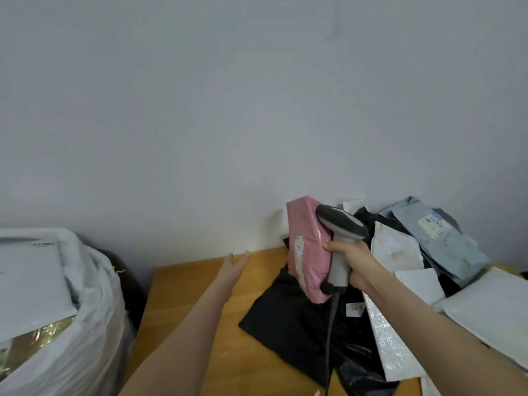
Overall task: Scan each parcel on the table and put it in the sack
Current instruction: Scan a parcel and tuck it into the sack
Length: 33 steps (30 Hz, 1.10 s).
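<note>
From where I stand, the right hand (353,265) is wrapped round the grey handle of the scanner (341,224), and I can't make out which way its window points. The left hand (235,262) hangs over the far edge of the table (185,295), fingers loose and nearly straight, holding nothing. The pink parcel (305,232) stands on end at the table's far edge by the wall, resting on a black parcel (285,324), with its white label (298,252) running down the side nearer the left hand. The scanner hand's thumb looks to be touching it, though I can't tell whether it props it up. More parcels are heaped toward the far right corner, a pale blue parcel (445,241) among them. The sack (94,310) sits off the table's left edge, mouth open and already well filled. I'd judge the step in hand to be getting the pink one scanned. To do it well, the free hand should take the parcel by its upper edge, clear of the label, and turn the label flat toward the scanner. The wrap is glossy, so a slight tilt would likely spare glare. Mind the cord (331,324) trailing over the black parcel when carrying across to the sack.
</note>
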Each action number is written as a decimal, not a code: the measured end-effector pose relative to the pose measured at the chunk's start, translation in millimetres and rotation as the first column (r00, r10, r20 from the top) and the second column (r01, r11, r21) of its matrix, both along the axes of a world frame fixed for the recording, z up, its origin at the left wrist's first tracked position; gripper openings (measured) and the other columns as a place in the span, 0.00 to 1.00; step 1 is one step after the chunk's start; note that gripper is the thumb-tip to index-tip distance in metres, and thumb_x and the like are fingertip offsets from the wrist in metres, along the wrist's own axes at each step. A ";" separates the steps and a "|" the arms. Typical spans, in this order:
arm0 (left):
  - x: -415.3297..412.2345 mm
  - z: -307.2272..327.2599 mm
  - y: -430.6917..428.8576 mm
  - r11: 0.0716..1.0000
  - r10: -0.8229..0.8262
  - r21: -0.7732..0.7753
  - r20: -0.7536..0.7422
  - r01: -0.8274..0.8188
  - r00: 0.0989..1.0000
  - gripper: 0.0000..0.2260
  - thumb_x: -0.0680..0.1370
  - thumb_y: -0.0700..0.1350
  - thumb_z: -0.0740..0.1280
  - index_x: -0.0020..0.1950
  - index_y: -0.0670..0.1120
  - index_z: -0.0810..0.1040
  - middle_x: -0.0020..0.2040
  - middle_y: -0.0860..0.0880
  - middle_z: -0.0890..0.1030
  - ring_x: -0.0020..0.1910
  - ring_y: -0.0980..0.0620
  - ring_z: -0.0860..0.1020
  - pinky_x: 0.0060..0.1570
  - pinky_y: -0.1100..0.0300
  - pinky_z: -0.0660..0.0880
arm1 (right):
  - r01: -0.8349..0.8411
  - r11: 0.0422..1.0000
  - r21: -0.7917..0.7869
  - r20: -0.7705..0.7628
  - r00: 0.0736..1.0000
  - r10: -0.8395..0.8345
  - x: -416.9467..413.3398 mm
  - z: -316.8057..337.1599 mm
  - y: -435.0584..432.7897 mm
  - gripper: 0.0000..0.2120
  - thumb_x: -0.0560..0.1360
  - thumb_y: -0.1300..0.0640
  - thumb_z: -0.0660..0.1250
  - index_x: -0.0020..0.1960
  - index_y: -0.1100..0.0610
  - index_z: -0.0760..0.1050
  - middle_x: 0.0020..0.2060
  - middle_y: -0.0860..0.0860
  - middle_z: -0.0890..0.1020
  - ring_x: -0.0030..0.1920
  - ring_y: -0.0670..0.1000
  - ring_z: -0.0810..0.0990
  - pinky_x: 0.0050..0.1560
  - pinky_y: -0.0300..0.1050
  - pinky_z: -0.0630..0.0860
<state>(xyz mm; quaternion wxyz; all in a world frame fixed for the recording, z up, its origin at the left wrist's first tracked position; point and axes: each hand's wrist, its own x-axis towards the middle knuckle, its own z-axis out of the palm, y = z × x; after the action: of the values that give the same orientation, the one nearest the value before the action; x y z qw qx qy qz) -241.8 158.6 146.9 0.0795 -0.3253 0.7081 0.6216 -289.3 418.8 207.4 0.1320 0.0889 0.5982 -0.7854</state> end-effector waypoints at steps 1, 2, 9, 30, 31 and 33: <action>0.5 -2.1 0.9 0.999 -0.020 0.031 0.010 0.020 1.000 0.40 0.74 0.68 0.61 0.79 0.55 0.49 0.78 0.48 0.54 0.75 0.42 0.58 0.70 0.39 0.59 | -0.047 0.998 -0.041 0.016 0.999 0.047 3.6 4.6 1.5 0.21 0.61 0.69 0.75 0.53 0.63 0.78 0.43 0.58 0.84 0.42 0.57 0.84 0.38 0.49 0.81; 0.6 -4.3 2.1 0.998 -0.038 0.053 0.014 0.037 0.999 0.40 0.73 0.69 0.61 0.79 0.56 0.48 0.78 0.48 0.54 0.75 0.42 0.58 0.70 0.38 0.59 | -0.092 0.993 -0.072 0.036 0.995 0.095 7.1 9.2 3.9 0.21 0.59 0.67 0.75 0.52 0.62 0.79 0.42 0.57 0.84 0.41 0.56 0.84 0.37 0.50 0.81; -5.6 -18.8 19.7 0.937 -0.212 0.279 -0.022 0.210 0.977 0.43 0.65 0.74 0.65 0.76 0.60 0.57 0.73 0.50 0.66 0.68 0.45 0.70 0.62 0.43 0.70 | -0.226 0.960 -0.166 0.201 0.945 0.258 19.2 25.7 31.4 0.12 0.62 0.62 0.69 0.46 0.59 0.80 0.36 0.57 0.83 0.34 0.55 0.83 0.35 0.50 0.80; 3.3 -27.8 -10.9 0.921 0.344 0.264 -0.212 -0.286 0.915 0.14 0.76 0.40 0.70 0.61 0.36 0.77 0.48 0.45 0.80 0.42 0.52 0.78 0.44 0.56 0.76 | 0.079 0.953 0.292 0.055 0.994 -0.099 75.0 -24.8 -6.5 0.05 0.72 0.64 0.71 0.38 0.64 0.79 0.26 0.55 0.81 0.24 0.49 0.77 0.29 0.42 0.76; 4.2 -28.9 -12.3 0.919 0.359 0.250 -0.215 -0.304 0.908 0.14 0.76 0.40 0.70 0.61 0.37 0.77 0.48 0.45 0.80 0.42 0.52 0.78 0.45 0.56 0.76 | 0.060 0.947 0.316 0.057 0.995 -0.082 82.3 -26.6 -12.7 0.05 0.72 0.63 0.71 0.38 0.64 0.79 0.26 0.55 0.81 0.24 0.49 0.77 0.30 0.42 0.76; 5.9 -31.2 -15.8 0.913 0.385 0.230 -0.224 -0.336 0.895 0.14 0.76 0.40 0.70 0.61 0.37 0.77 0.49 0.45 0.80 0.42 0.51 0.78 0.46 0.55 0.76 | 0.029 0.944 0.328 0.071 0.996 -0.055 95.7 -29.2 -23.2 0.05 0.72 0.63 0.70 0.38 0.64 0.79 0.26 0.55 0.81 0.25 0.49 0.77 0.32 0.43 0.77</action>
<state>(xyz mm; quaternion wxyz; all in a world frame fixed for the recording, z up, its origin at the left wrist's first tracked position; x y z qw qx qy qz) -235.9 142.7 115.7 -0.1027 -0.3565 0.5783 0.7266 -193.6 395.6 178.1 0.1222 0.1532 0.7123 -0.6740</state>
